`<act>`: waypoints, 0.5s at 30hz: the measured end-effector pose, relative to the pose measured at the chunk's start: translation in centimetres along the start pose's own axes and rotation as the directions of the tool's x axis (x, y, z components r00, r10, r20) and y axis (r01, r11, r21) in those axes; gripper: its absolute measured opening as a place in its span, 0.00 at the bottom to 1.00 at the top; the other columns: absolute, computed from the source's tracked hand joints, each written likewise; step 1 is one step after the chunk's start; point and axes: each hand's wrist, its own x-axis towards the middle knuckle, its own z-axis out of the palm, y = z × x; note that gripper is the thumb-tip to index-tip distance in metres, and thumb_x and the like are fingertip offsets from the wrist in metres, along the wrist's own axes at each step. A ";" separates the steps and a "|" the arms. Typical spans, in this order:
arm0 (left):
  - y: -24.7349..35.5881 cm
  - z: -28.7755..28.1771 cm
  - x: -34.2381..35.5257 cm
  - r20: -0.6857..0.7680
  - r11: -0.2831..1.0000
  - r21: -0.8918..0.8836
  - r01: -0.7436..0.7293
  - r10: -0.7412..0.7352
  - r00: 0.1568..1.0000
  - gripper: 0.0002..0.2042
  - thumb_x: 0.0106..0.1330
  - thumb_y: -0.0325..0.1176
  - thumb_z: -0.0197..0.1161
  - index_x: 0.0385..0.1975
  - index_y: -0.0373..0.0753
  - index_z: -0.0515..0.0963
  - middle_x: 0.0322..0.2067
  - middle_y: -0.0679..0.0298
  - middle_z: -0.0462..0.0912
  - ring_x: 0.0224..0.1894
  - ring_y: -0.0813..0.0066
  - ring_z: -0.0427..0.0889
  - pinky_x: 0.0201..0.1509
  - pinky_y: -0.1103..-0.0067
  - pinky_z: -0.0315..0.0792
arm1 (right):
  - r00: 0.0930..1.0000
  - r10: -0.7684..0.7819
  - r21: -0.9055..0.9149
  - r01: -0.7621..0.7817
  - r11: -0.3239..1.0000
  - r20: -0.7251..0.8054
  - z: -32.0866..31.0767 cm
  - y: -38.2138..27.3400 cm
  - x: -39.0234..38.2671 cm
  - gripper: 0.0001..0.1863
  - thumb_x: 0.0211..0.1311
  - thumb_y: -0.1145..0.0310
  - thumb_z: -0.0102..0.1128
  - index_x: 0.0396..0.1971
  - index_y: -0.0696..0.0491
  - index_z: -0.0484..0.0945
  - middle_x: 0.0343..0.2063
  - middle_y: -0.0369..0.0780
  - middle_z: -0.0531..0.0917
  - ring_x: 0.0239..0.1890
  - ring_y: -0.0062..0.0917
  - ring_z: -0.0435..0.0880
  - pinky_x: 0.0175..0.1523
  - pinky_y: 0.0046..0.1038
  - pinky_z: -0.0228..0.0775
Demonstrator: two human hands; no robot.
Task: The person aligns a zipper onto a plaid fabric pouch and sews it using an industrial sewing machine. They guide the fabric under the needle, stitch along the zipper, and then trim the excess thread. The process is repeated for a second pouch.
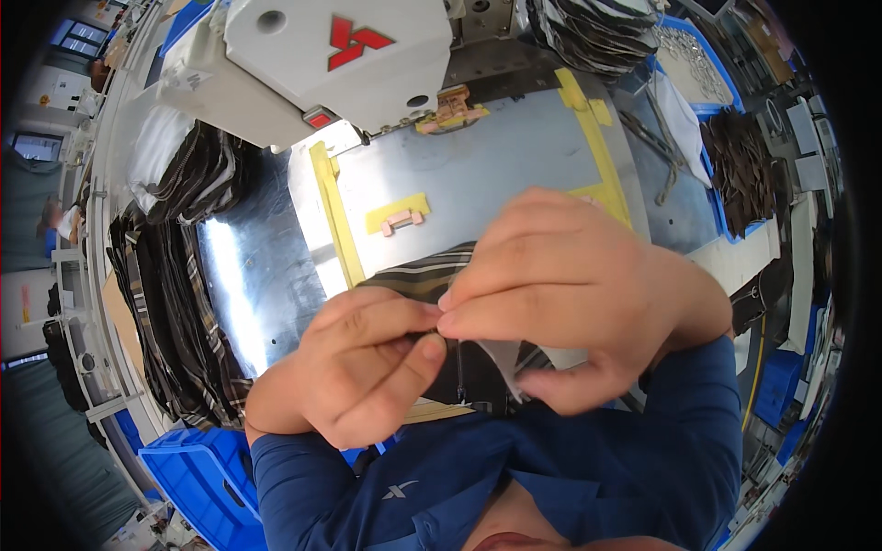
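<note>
The striped fabric (418, 277) is positioned directly in front of the operator, beneath both hands, with its far part on the metal plate (478, 174) below the white machine head (358, 83). The left hand (367, 367) has its thumb and index finger pinched on a small dark portion, apparently of this fabric. The fingertips of the right hand (570, 294) meet the left ones at the same point; whether they also grip it cannot be told, as the contact is hidden. A thin white piece (503, 363) hangs below the right hand, near its thumb. Bringing both sets of fingertips together close to the body presumably gives fine control and a clear view of a small detail. Strips of yellow tape (338, 220) run along the plate's sides, probably as placement references. The fabric stack (175, 303) at left and the blue bin of brown pieces (740, 174) at right flank the counter (276, 211), likely to keep stock reachable while leaving the plate accessible.
</note>
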 end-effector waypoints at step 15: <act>-0.4 -3.9 0.8 -0.021 0.964 -0.171 0.205 -0.211 0.977 0.22 0.52 0.45 0.87 0.33 0.34 0.85 0.34 0.55 0.83 0.33 0.60 0.88 0.32 0.72 0.80 | 0.967 -0.249 -0.271 0.227 0.935 -0.049 1.5 0.2 -0.9 0.05 0.55 0.74 0.75 0.30 0.55 0.85 0.31 0.37 0.86 0.34 0.27 0.86 0.34 0.29 0.74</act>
